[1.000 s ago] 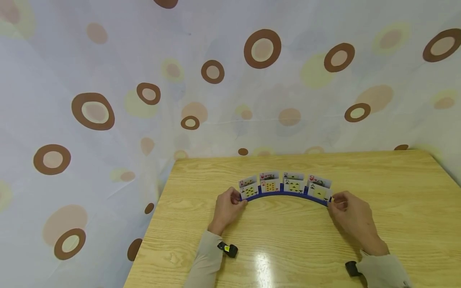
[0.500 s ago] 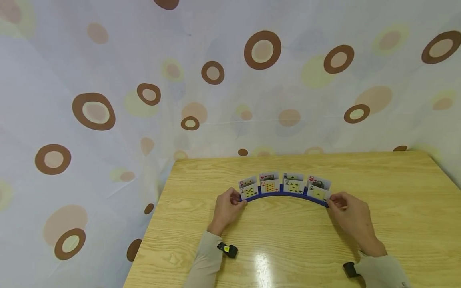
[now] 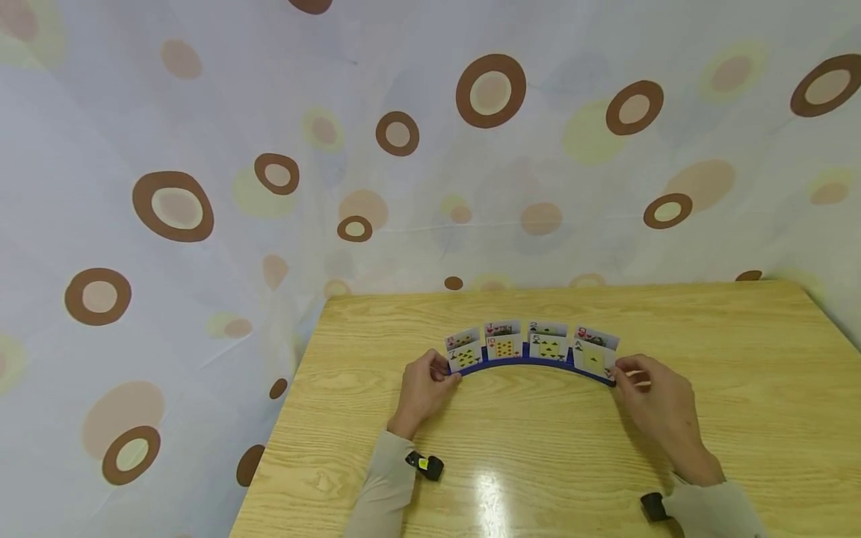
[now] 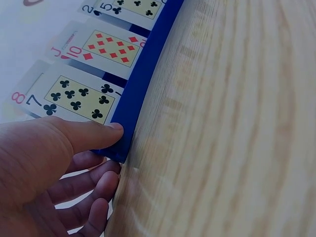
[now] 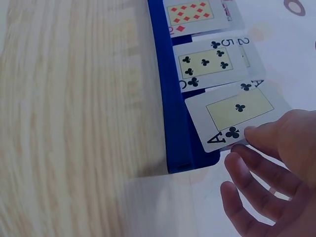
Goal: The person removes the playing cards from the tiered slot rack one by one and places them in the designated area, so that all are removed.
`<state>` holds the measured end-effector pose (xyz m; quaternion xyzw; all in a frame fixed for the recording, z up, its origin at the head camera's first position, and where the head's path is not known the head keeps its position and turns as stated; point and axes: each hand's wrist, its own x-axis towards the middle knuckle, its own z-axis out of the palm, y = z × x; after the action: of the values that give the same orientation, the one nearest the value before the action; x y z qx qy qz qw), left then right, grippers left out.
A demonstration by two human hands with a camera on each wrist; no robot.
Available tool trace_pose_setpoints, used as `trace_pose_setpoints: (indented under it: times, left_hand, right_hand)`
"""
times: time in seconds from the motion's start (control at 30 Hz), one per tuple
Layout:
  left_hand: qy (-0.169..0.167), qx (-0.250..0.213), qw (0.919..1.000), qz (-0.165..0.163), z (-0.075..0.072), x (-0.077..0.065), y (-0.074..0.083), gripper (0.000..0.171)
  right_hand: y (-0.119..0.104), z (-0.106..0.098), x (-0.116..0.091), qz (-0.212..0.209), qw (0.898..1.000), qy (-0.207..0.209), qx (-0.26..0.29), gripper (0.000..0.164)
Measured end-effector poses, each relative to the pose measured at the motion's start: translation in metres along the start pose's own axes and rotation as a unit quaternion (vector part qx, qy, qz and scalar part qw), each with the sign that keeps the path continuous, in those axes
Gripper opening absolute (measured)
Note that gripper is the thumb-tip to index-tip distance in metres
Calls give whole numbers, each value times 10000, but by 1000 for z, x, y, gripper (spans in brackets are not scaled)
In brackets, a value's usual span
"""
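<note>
A curved blue card holder (image 3: 525, 362) stands on the table with playing cards upright in two rows. My left hand (image 3: 424, 390) grips its left end, thumb on the front wall beside the seven of clubs (image 4: 74, 96). The ace of clubs (image 5: 239, 111) is pinched by my right hand (image 3: 661, 400), thumb on its face near the lower right corner. In the right wrist view this card is tilted, its lower edge raised above the holder's front wall. Behind it shows a queen (image 3: 608, 340). The ten of diamonds (image 3: 504, 347) and five of clubs (image 3: 549, 348) fill the middle front.
The wooden table (image 3: 525, 441) extends in front of and to both sides of the holder. Behind its far edge hangs a pale curtain-like sheet (image 3: 417, 187) with brown rings. An eight, a jack and a two peek out in the back row.
My right hand has gone from the holder's right end to the ace of clubs, which is now lifted slightly and tilted. My left hand keeps its hold on the left end.
</note>
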<state>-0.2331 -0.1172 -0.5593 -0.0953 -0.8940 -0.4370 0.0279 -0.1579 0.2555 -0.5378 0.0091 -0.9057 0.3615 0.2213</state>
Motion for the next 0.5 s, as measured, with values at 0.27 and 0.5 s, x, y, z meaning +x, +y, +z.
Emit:
trace_pose_setpoints:
  times: [0.27,0.5]
  left_hand:
    - [40,68,10000,33,0,-1,-2,22]
    - [36,56,10000,30,0,-1,-1,22]
  right_hand:
    - [-13,11,-5,-257,9962,-568,610,7]
    - [-22,29,-12,-49,9843,-1484,956,6]
